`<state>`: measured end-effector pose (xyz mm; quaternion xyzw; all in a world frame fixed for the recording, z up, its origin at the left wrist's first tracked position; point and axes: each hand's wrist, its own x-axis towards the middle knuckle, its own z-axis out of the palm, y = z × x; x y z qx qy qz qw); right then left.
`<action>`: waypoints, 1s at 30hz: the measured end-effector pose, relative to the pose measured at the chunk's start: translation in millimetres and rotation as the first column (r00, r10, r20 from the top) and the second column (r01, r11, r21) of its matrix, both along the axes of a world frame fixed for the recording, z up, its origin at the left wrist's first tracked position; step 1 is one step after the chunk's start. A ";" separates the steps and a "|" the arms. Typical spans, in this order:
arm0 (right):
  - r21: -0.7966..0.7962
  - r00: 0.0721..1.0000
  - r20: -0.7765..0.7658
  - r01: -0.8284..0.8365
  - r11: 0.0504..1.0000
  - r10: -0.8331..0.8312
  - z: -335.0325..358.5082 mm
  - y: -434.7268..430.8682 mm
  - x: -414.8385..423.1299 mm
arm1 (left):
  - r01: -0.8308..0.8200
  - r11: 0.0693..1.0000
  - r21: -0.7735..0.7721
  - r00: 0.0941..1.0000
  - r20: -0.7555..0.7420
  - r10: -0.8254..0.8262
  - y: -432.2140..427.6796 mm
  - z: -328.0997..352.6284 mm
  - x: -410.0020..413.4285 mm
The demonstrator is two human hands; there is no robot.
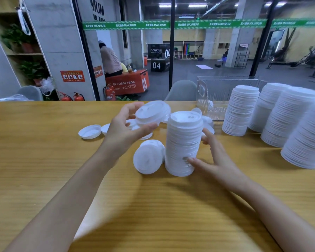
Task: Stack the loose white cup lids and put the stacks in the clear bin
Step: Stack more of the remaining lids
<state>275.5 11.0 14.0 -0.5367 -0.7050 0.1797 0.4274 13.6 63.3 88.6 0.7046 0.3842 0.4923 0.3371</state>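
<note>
The left grip [124, 128] is grasping a white lid [152, 112], thumb beneath and fingers curled over the far rim. It holds the lid raised and tilted just left of the top of the working stack [183, 144], in my judgement so that it can be seated on top. The right grip [213, 157] is released: its thumb touches the lower front of the stack and its straight fingers lie beside the far side, apparently to steady the column while a lid is added. A small bunch of lids [148, 157] leans on edge against the foot of the stack, within easy reach. Further loose lids [90, 131] lie flat on the table [44, 151] to the left and behind the stack. The clear bin [215, 91] stands at the far right of the table. It appears almost empty; one white shape shows through its near wall, but whether it lies inside cannot be told. Four tall finished stacks [241, 110] stand on the table beside and in front of the bin, not in it, so the transfer is judged outstanding.
</note>
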 end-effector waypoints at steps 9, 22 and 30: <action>0.051 0.999 -0.033 -0.035 0.998 0.037 6.8 -5.1 -3.1 | 0.138 0.990 -0.042 0.984 -0.106 -0.141 0.5 18.1 51.2; 0.063 0.999 -0.016 -0.047 0.997 0.048 8.3 -4.7 -3.2 | 0.170 0.984 -0.051 0.974 -0.146 -0.176 5.0 6.0 55.9; 0.048 0.999 -0.013 -0.039 0.998 0.040 8.5 -5.9 -2.7 | 0.070 0.998 -0.011 0.978 -0.196 -0.070 4.5 -16.2 26.0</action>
